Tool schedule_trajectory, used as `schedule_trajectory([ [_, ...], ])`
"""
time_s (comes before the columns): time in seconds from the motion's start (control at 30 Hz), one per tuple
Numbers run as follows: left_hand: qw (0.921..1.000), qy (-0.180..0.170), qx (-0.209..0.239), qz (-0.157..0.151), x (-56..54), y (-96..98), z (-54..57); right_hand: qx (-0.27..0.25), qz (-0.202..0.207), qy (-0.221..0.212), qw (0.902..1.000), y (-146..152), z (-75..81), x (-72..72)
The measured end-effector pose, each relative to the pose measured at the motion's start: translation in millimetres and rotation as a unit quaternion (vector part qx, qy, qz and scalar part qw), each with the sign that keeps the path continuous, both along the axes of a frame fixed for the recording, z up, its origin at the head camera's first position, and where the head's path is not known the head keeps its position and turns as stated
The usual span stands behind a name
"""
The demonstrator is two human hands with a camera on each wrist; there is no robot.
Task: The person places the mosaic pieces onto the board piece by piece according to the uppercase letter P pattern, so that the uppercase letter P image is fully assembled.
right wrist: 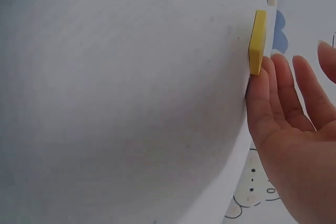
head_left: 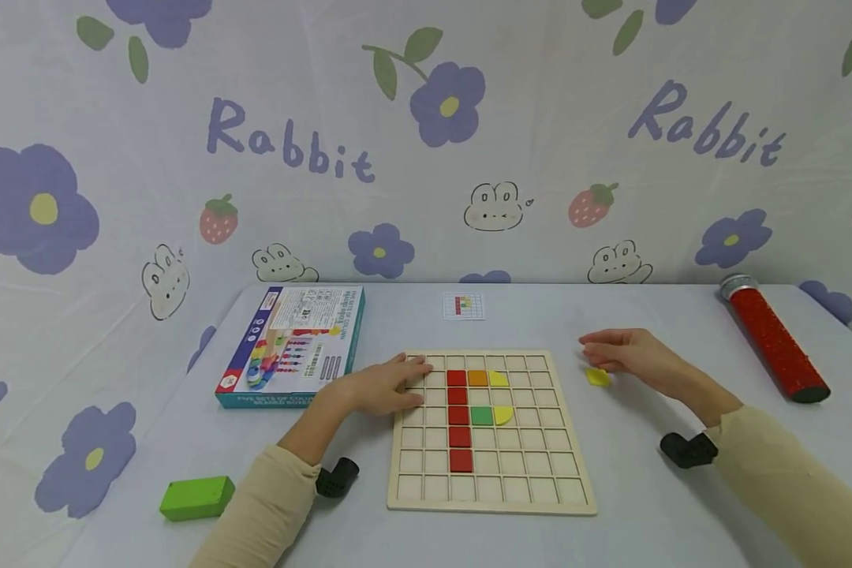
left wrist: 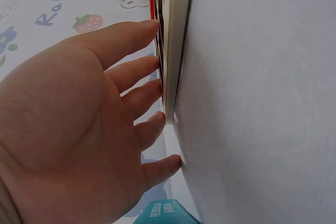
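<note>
A wooden grid board [head_left: 490,489] lies on the white table. In it sit a column of several red squares [head_left: 459,436], an orange square [head_left: 477,379], a green square [head_left: 481,416] and two yellow curved-edge pieces [head_left: 502,415]. My left hand [head_left: 379,386] rests its spread fingertips on the board's upper left edge; in the left wrist view the little finger [left wrist: 163,171] touches the table. Right of the board lies a loose yellow tile [head_left: 598,377]. Beside it is my right hand [head_left: 635,359], its little finger [right wrist: 259,98] against or very near the tile [right wrist: 256,45], with no grip on it.
A small pattern card [head_left: 464,306] lies behind the board. At the back left is a boxed bead set [head_left: 291,347], with a green block [head_left: 197,498] in front. A red glittery cylinder [head_left: 777,343] lies at the far right. A printed cloth hangs behind the table.
</note>
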State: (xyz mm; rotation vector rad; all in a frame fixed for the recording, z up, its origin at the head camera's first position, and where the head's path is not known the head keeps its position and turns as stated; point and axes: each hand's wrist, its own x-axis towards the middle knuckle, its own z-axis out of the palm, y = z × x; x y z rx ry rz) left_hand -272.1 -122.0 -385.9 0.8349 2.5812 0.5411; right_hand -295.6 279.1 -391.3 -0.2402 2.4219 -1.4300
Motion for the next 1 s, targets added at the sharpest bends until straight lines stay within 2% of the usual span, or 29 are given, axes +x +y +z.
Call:
schedule_trajectory([
  [0.17, 1.0, -0.002, 0.002, -0.001, -1.3, 0.2, -0.6, 0.059, 0.021, 0.041, 0.9972, 4.8, -4.0, 4.1],
  [0.47, 1.0, 0.0, 0.004, -0.003, -3.6, -0.4, -3.6, 0.107, 0.049, 0.108, 0.9872, 2.7, -7.7, 11.3],
  [0.67, 1.0, -0.001, 0.005, 0.001, -2.8, -1.6, -4.9, 0.137, 0.047, 0.12, 0.9821, -3.1, -5.0, 12.3],
  [0.8, 1.0, -0.006, 0.006, -0.001, -1.7, -2.4, -5.2, 0.154, 0.033, 0.116, 0.9806, -5.7, -4.4, 12.9],
  [1.0, 1.0, -0.001, 0.007, -0.002, -2.0, -2.1, -3.7, 0.185, 0.009, 0.14, 0.9726, -7.6, -2.8, 12.9],
])
